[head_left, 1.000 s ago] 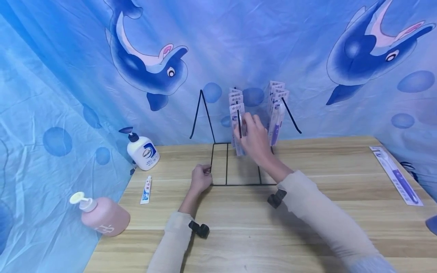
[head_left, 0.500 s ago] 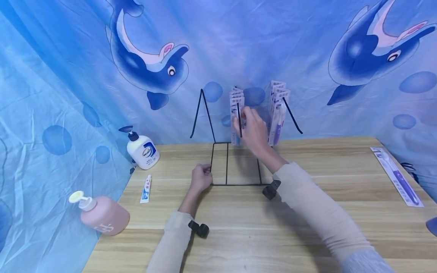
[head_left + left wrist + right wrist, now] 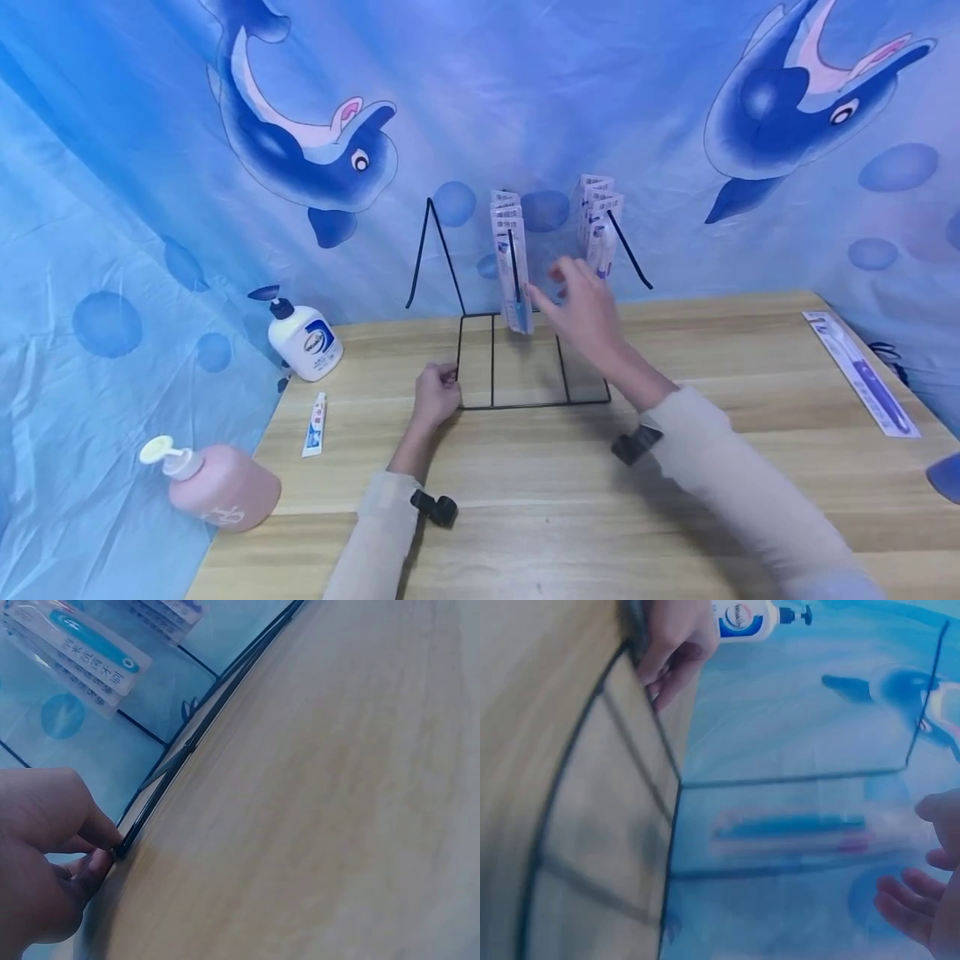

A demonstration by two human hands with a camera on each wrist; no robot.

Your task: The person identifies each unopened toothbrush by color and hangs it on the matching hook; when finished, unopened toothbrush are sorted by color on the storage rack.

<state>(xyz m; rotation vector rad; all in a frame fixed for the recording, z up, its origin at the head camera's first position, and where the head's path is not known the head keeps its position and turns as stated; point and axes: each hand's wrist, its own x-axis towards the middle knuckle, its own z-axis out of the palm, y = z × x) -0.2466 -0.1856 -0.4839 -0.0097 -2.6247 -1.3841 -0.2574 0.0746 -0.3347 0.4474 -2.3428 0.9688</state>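
My left hand (image 3: 437,395) pinches the front left corner of a black wire display rack (image 3: 534,406) that stands on the table. In the left wrist view, thumb and fingers (image 3: 96,825) meet at the rack's base rod. My right hand (image 3: 585,312) is just right of the middle hook, fingers parted and holding nothing. On that hook hangs a row of packaged toothbrushes (image 3: 513,275), the front one with a blue handle. Another row of packaged toothbrushes (image 3: 602,218) hangs on the right hook, partly behind my right hand. The left hook (image 3: 420,250) carries nothing.
At the left stand a white pump bottle (image 3: 306,342) and a pink pump bottle (image 3: 225,490), with a small toothpaste tube (image 3: 315,425) lying between them. A packaged purple toothbrush (image 3: 862,373) lies at the table's right edge. A dolphin-printed curtain (image 3: 600,100) hangs behind.
The right hand let go of the front packaged toothbrush on the middle hook and drew back to the right and down. The left hand stayed on the rack. The head view shifted slightly.
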